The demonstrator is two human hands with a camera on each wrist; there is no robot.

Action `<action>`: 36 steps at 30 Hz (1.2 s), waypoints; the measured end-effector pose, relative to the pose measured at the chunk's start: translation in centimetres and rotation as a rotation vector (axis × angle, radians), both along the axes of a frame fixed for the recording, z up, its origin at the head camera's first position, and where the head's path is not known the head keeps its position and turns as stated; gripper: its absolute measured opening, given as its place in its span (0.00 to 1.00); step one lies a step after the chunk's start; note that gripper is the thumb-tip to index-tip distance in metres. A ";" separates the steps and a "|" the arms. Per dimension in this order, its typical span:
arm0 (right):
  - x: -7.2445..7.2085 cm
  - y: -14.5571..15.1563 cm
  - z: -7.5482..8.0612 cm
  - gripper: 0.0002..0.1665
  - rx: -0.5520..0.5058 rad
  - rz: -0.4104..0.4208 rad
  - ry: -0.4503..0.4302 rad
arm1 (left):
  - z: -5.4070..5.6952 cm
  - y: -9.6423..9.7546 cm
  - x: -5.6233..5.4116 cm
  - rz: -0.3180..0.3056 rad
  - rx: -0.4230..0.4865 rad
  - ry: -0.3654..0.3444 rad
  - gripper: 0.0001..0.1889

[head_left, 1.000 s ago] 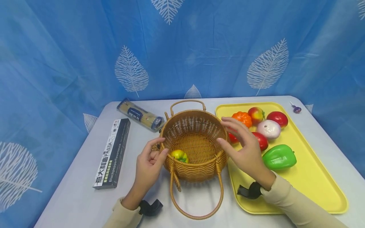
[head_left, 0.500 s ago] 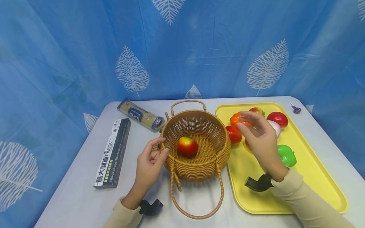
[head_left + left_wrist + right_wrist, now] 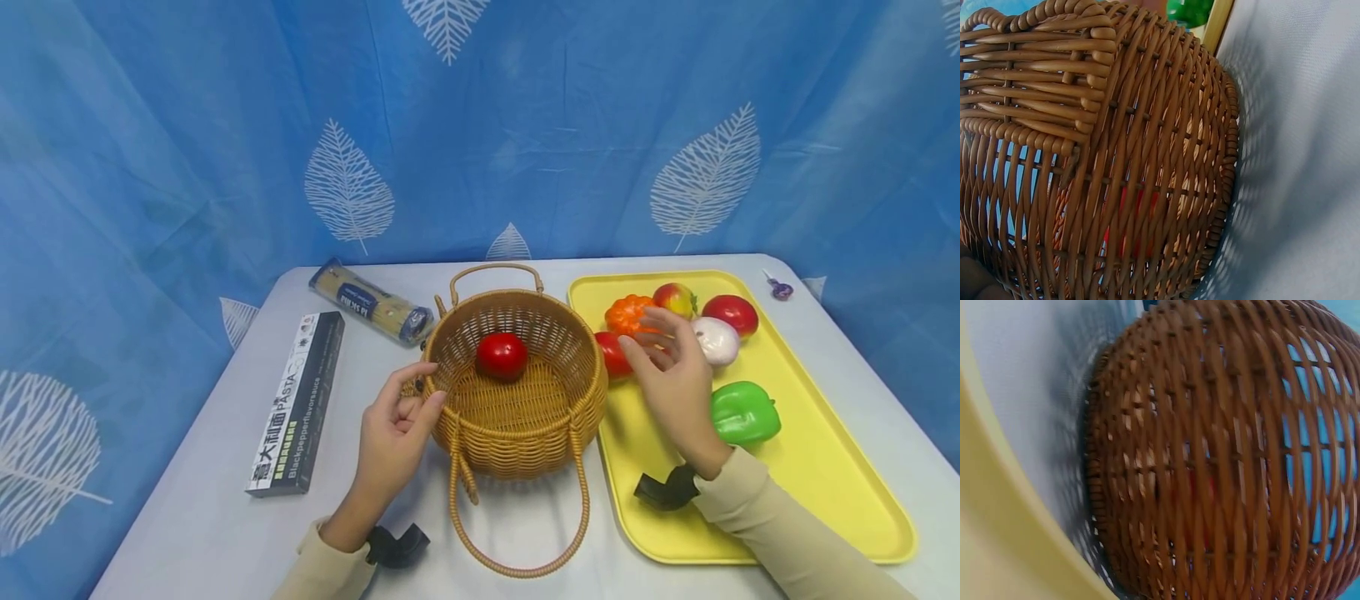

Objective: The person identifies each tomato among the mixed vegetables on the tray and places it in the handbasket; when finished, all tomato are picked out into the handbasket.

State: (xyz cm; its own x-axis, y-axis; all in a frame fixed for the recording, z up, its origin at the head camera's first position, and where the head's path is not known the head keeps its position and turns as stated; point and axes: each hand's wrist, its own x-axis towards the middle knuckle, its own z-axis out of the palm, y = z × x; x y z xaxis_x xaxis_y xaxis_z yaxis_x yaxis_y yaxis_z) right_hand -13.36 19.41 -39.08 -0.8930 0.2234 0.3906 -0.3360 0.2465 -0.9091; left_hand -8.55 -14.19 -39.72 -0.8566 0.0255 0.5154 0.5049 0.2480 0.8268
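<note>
The round wicker basket (image 3: 517, 454) stands in the middle of the table with its mouth up. Inside lies a toy fruit (image 3: 502, 357) showing its red side, seen as a red patch through the weave in the left wrist view. My left hand (image 3: 393, 429) holds the basket's left rim, thumb and forefinger at the edge. Over the left part of the yellow tray (image 3: 817, 500) is my right hand (image 3: 678, 383), its fingers loosely bent with nothing in them. Its fingertips are close to a red toy vegetable (image 3: 612, 355) and an orange toy pumpkin (image 3: 628, 315).
The tray also holds a green pepper (image 3: 746, 413), a white onion (image 3: 716, 340), a red-yellow fruit (image 3: 674, 298) and another red piece (image 3: 731, 315). A pasta box (image 3: 296, 408) and a spaghetti packet (image 3: 371, 302) lie left. A lollipop (image 3: 780, 289) lies far right.
The toy fruit in the basket has rolled from the near left to the back, turning its yellow side away. My right hand has drawn back from the basket's rim to over the tray.
</note>
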 end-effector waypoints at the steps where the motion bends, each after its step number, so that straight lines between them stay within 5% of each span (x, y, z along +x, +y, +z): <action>1: 0.0 0.1 0.0 0.30 0.011 -0.007 -0.016 | 0.0 0.0 0.0 -0.001 -0.001 0.003 0.20; 8: -0.3 0.4 -0.4 0.32 0.141 0.051 -0.122 | 0.1 0.0 0.2 -0.002 0.000 -0.006 0.20; 36: -0.7 0.0 -3.2 0.30 0.273 0.118 -0.162 | 0.1 0.0 0.1 0.002 -0.006 -0.019 0.19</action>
